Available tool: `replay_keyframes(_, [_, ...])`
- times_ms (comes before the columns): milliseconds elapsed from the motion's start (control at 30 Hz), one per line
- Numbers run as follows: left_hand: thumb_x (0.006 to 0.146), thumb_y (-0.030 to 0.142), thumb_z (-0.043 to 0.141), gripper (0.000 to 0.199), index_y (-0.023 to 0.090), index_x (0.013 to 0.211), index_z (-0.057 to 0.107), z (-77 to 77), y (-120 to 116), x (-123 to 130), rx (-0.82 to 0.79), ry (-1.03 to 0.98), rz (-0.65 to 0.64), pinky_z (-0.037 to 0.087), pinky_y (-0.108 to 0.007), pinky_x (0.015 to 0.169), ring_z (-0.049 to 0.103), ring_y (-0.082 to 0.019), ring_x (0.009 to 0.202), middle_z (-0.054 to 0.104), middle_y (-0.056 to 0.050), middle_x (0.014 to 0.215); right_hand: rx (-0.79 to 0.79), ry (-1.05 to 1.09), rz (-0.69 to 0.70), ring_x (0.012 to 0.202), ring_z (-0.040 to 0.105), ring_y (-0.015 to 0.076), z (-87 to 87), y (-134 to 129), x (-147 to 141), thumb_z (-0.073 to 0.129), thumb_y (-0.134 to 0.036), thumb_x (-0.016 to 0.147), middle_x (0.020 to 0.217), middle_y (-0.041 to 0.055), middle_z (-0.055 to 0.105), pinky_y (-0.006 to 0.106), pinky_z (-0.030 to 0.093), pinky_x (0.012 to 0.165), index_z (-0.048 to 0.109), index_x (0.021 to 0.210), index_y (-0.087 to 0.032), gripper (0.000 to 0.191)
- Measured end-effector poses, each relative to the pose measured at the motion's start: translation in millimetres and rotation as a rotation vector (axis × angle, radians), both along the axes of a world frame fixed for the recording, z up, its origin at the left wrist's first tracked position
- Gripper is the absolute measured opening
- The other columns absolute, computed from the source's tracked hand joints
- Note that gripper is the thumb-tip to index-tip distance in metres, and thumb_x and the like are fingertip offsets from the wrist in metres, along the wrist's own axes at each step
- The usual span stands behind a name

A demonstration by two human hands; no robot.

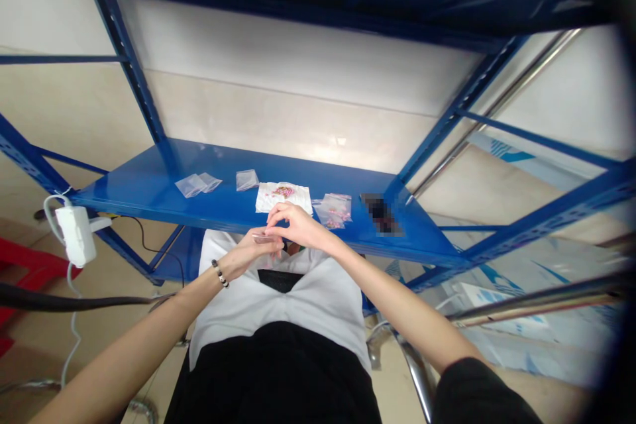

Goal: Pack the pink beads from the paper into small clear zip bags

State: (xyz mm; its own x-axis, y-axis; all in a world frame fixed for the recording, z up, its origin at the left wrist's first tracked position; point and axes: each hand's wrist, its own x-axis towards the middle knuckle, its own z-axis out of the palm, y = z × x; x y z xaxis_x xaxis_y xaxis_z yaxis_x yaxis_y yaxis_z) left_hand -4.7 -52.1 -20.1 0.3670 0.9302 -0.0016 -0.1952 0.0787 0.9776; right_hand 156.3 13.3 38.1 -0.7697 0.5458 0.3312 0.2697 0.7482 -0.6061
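Note:
My left hand (247, 253), with a beaded bracelet at its wrist, is closed on a small clear plastic bag (262, 238) above my lap, just in front of the shelf edge. Over the same bag, my right hand (297, 224) has its thumb and fingers pinched together near the bag's upper end. Whether those fingertips grip the bag's edge or a tiny piece is too small to make out. Directly beyond the hands lies a white sheet (265, 203) bearing a little heap of pink pieces (285, 191).
To the sheet's right, clear bags (338, 207) hold small pink pieces. Flat clear bags (190, 185) and another bag stack (247, 179) lie leftward on the blue shelf (218, 205). A blurred-out dark object (381, 214) rests at right. A white power adapter (75, 235) hangs left.

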Motion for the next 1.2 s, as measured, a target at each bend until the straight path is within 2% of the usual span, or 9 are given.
replay_keyframes(133, [0.076, 0.038, 0.075, 0.029, 0.012, 0.079, 0.062, 5.5, 2, -1, 0.013, -0.014, -0.014, 0.046, -0.026, 0.062, 0.059, -0.015, 0.065, 0.065, -0.005, 0.071, -0.042, 0.009, 0.017, 0.084, 0.063, 0.0158, 7.1, 6, -2, 0.063, -0.023, 0.088, 0.088, 0.0044, 0.070, 0.026, 0.046, 0.079, 0.073, 0.077, -0.016, 0.017])
replay_keyframes(300, [0.079, 0.039, 0.073, 0.029, 0.013, 0.076, 0.060, 15.8, -8, -1, 0.054, -0.063, -0.036, 0.046, -0.027, 0.067, 0.059, -0.016, 0.070, 0.064, -0.005, 0.074, -0.048, 0.091, -0.119, 0.081, 0.064, 0.0157, 3.1, 19, -3, 0.059, -0.024, 0.089, 0.085, 0.0034, 0.072, 0.025, 0.047, 0.076, 0.074, 0.080, -0.016, 0.019])
replay_keyframes(433, [0.080, 0.039, 0.072, 0.028, 0.014, 0.080, 0.059, 15.0, -11, 0, 0.026, -0.118, -0.033, 0.046, -0.028, 0.068, 0.059, -0.016, 0.069, 0.063, -0.004, 0.073, -0.004, 0.111, -0.305, 0.082, 0.066, 0.0169, -15.6, 51, -5, 0.060, -0.020, 0.089, 0.090, 0.0055, 0.074, 0.025, 0.048, 0.074, 0.075, 0.084, -0.015, 0.017])
replay_keyframes(533, [0.080, 0.036, 0.072, 0.027, 0.014, 0.080, 0.058, 10.7, -6, 1, 0.018, -0.138, -0.022, 0.046, -0.028, 0.067, 0.058, -0.015, 0.067, 0.063, -0.004, 0.073, 0.063, 0.009, -0.422, 0.083, 0.068, 0.0175, -25.3, 81, -7, 0.061, -0.018, 0.088, 0.091, 0.0061, 0.075, 0.025, 0.048, 0.076, 0.076, 0.088, -0.017, 0.015])
replay_keyframes(700, [0.079, 0.038, 0.073, 0.029, 0.014, 0.078, 0.057, 8.0, 0, 6, 0.019, -0.129, -0.017, 0.045, -0.027, 0.065, 0.057, -0.015, 0.065, 0.062, -0.004, 0.071, 0.170, -0.191, -0.472, 0.079, 0.069, 0.0174, -29.0, 111, -17, 0.067, -0.016, 0.083, 0.085, 0.0052, 0.076, 0.023, 0.048, 0.073, 0.077, 0.087, -0.018, 0.011])
replay_keyframes(800, [0.078, 0.037, 0.074, 0.029, 0.014, 0.076, 0.057, 10.4, -4, 6, 0.027, -0.102, -0.038, 0.045, -0.027, 0.066, 0.057, -0.015, 0.066, 0.062, -0.004, 0.071, 0.186, -0.215, -0.482, 0.081, 0.068, 0.0194, -31.5, 114, -22, 0.074, -0.019, 0.079, 0.083, 0.0062, 0.075, 0.025, 0.047, 0.075, 0.077, 0.080, -0.019, 0.003])
replay_keyframes(967, [0.078, 0.035, 0.074, 0.026, 0.015, 0.078, 0.058, 12.0, -9, 0, 0.014, -0.075, -0.011, 0.046, -0.027, 0.067, 0.058, -0.014, 0.067, 0.063, -0.004, 0.073, 0.201, -0.239, -0.506, 0.083, 0.064, 0.0199, -36.0, 114, -27, 0.073, -0.020, 0.078, 0.082, 0.0065, 0.074, 0.026, 0.045, 0.077, 0.077, 0.078, -0.019, 0.004])
replay_keyframes(1100, [0.076, 0.035, 0.076, 0.028, 0.015, 0.077, 0.057, 5.7, -1, -3, 0.006, -0.054, 0.034, 0.045, -0.026, 0.064, 0.058, -0.014, 0.065, 0.064, -0.003, 0.071, 0.221, -0.234, -0.510, 0.084, 0.062, 0.0197, -24.7, 110, -31, 0.071, -0.017, 0.079, 0.081, 0.0070, 0.072, 0.027, 0.043, 0.080, 0.076, 0.076, -0.017, 0.006])
replay_keyframes(1200, [0.074, 0.036, 0.078, 0.029, 0.015, 0.077, 0.057, 0.4, 5, -2, -0.004, -0.011, 0.050, 0.043, -0.025, 0.062, 0.057, -0.013, 0.063, 0.064, -0.003, 0.070, 0.177, -0.095, -0.487, 0.080, 0.061, 0.0170, -11.3, 87, -26, 0.070, -0.017, 0.080, 0.085, 0.0066, 0.070, 0.027, 0.043, 0.079, 0.075, 0.078, -0.016, 0.006])
